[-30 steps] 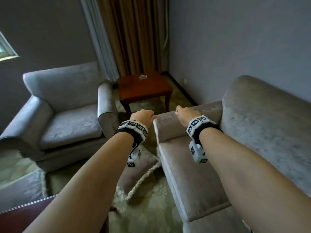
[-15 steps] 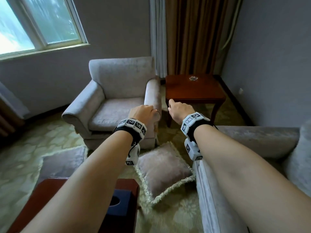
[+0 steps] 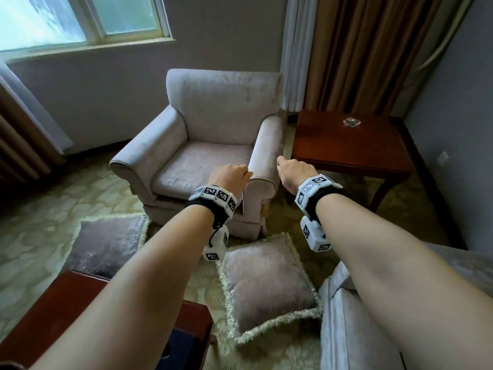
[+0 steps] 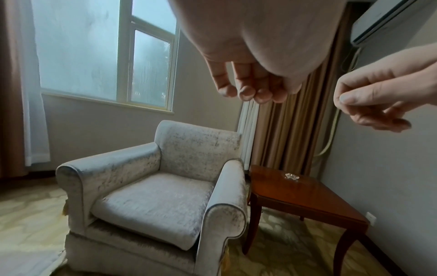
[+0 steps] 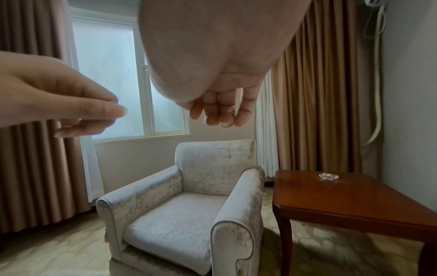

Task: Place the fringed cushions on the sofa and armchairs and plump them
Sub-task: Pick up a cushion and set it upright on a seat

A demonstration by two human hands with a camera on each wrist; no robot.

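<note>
Head view, sofa (image 3: 346, 329) cut off, arm hiding left cushion's (image 3: 106, 241) corner

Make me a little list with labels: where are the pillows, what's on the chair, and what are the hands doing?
cushions: two fringed cushions, near one and left one, both on the carpet
armchair: seat bare, no cushion
side table: small glass dish on top
left hand: held up in the air, fingers loosely curled, holding nothing
right hand: the same, holding nothing

Daylit window (image 3: 80, 20), brown curtains (image 3: 360, 49), wooden side table (image 3: 346, 145), patterned carpet (image 3: 53, 196).
</note>
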